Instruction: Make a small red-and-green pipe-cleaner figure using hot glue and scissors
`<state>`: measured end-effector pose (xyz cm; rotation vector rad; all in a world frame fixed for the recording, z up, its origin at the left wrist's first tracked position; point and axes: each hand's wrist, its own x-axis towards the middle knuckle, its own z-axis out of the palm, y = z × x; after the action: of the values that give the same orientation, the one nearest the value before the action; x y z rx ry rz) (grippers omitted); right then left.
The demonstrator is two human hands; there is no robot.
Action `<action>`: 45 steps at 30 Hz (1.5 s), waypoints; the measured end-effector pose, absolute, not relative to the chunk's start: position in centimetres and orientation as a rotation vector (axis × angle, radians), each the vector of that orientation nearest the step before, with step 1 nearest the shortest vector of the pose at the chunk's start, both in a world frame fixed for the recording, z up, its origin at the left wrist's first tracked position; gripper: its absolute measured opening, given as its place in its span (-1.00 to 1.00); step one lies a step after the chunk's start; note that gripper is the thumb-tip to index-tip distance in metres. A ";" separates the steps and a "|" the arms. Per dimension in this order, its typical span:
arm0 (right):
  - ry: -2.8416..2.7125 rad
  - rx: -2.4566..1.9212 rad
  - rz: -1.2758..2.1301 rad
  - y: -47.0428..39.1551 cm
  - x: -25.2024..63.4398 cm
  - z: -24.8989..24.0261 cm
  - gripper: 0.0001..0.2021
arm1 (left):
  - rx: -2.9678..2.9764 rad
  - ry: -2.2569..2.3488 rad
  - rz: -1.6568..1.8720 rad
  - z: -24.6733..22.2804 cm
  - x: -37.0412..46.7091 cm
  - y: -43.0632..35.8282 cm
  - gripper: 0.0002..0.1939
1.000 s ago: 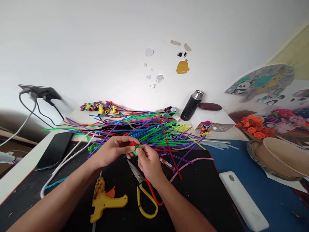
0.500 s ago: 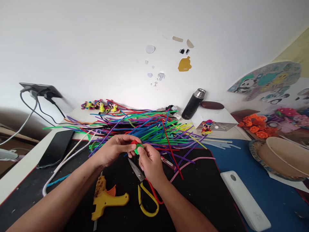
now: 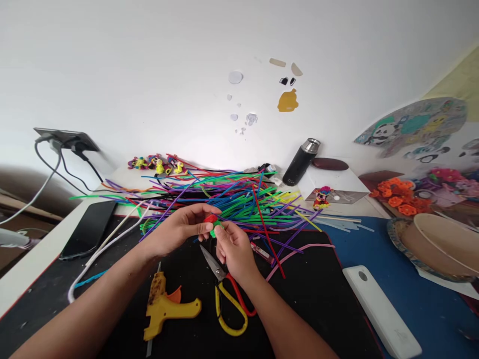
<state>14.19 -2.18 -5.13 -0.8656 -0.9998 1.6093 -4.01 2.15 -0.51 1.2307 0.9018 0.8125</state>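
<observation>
Between both hands, above the black mat [image 3: 307, 299], is a small fuzzy red and green piece [image 3: 212, 219] that looks made of pipe cleaner. My left hand [image 3: 183, 227] pinches its red side between thumb and fingers. On its green side, my right hand [image 3: 234, 247] is closed with the thumb on top. Fingers hide much of the piece. Scissors [image 3: 220, 286] with one yellow and one red handle lie below the hands. To their left rests a yellow glue gun [image 3: 164, 306]. A pile of multicoloured pipe cleaners [image 3: 224, 199] spreads just behind the hands.
A black phone [image 3: 88, 229] and white cable lie at left. Small figures [image 3: 157, 163] sit by the wall. At right are a black flask [image 3: 301, 162], another figure [image 3: 322, 198], a long white device [image 3: 381, 311] and a large bowl [image 3: 445, 244].
The view has shifted slightly. Both hands keep their hold on the red and green piece, and the red part shows a little more at the top.
</observation>
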 end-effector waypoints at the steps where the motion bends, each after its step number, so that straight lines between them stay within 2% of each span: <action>1: -0.989 -0.858 1.626 -2.2 14.2 -5.1 -0.42 | 1.238 0.894 0.825 -0.4 -4.0 2.1 -0.53; 5: -0.968 -0.844 1.677 -2.3 14.3 -5.2 -0.43 | 1.279 0.889 0.824 -0.3 -4.3 2.2 -0.58; 10: -0.926 -0.837 1.692 -2.2 14.5 -5.5 -0.38 | 1.283 0.881 0.808 -0.1 -4.7 2.2 -0.56; 25: -0.755 -0.816 1.780 -2.1 14.1 -5.4 -0.40 | 1.316 0.932 0.811 -0.3 -3.8 1.8 -0.51; 31: -0.704 -0.840 1.736 -1.7 14.6 -5.0 -0.40 | 1.401 0.937 0.920 -0.1 -2.9 1.2 -0.63; 38: -0.654 -0.849 1.722 -1.3 14.9 -5.0 -0.37 | 1.583 1.006 0.800 -0.9 -3.0 0.8 -0.38; 45: -0.671 -0.825 1.769 -1.5 14.9 -5.0 -0.40 | 1.861 1.186 0.877 -1.0 -2.5 0.6 -0.59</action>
<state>14.87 -1.46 -5.02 -0.8254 -0.6711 1.7692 -2.54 0.56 -0.98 1.8611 1.1864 0.8768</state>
